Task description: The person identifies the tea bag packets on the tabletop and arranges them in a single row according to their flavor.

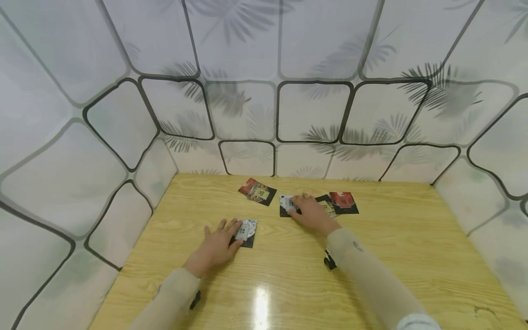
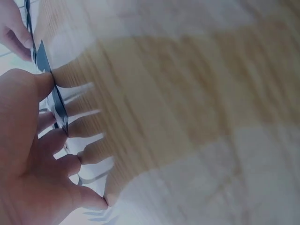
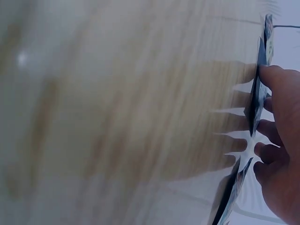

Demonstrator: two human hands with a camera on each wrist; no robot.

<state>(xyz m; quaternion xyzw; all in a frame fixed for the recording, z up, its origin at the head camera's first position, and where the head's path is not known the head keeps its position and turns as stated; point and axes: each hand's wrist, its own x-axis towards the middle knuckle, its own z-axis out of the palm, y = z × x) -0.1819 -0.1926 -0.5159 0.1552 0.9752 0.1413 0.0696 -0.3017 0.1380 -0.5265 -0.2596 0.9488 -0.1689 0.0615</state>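
Note:
My left hand (image 1: 216,245), fingers spread, rests over the left side of a flat white-and-black printed packet (image 1: 249,230). Its thumb touches the lower part and the index finger the upper part. Farther off, my right hand (image 1: 311,213) lies over the right side of a similar white-and-black packet (image 1: 284,206), its thumb and index finger on the face. In the left wrist view the thumb of the left hand (image 2: 28,154) overlaps the packet's dark edge (image 2: 58,105). The right wrist view has the right hand (image 3: 283,131) against a thin packet (image 3: 255,101), fingertips close to the tabletop.
Behind the hands lies a red-and-black packet with yellow print (image 1: 259,192). Right of the right hand, a yellow-and-black packet (image 1: 327,206) partly overlaps a red-and-black one (image 1: 344,202). The glossy wooden table (image 1: 288,279) meets patterned walls (image 1: 313,114) at the back and sides.

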